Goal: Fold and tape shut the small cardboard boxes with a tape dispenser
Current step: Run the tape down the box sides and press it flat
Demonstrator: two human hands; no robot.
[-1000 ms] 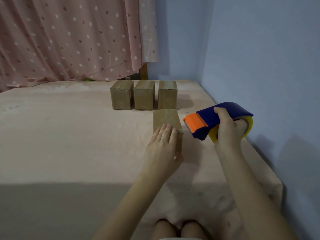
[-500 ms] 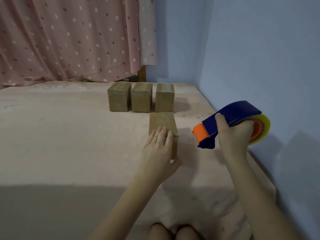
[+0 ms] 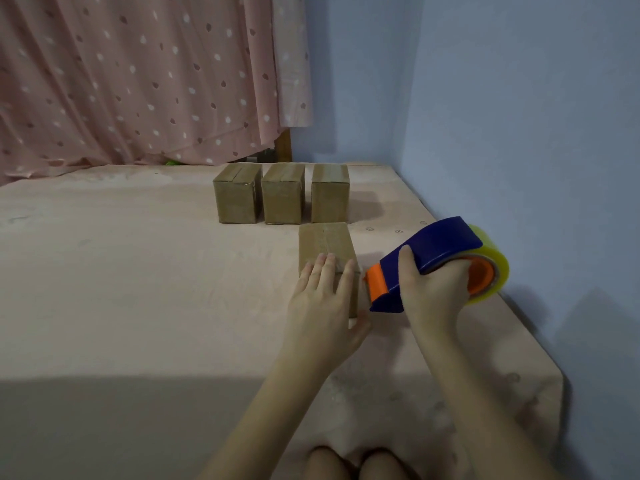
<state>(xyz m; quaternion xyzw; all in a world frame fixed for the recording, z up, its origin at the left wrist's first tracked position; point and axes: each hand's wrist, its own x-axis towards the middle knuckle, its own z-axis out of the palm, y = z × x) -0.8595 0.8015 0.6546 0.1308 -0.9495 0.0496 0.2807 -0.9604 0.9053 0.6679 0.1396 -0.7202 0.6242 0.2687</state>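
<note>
Left hand (image 3: 323, 306) lies flat, fingers straight, on the small brown cardboard box (image 3: 327, 245) on the pink-covered surface (image 3: 121, 289). Right hand (image 3: 431, 296) grips the blue-orange tape dispenser (image 3: 436, 247) just beside it, maybe touching. Three taped brown boxes (image 3: 282, 197) stand behind.

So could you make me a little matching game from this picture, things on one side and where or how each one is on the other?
Things:
1. nearest cardboard box
2. tape dispenser
3. row of three boxes
4. dotted pink curtain

States:
A. hanging at the back
B. gripped by the right hand
C. standing side by side, farther back
D. under the flat left hand

Pairs: 1-D, 2-B, 3-C, 4-A
</note>
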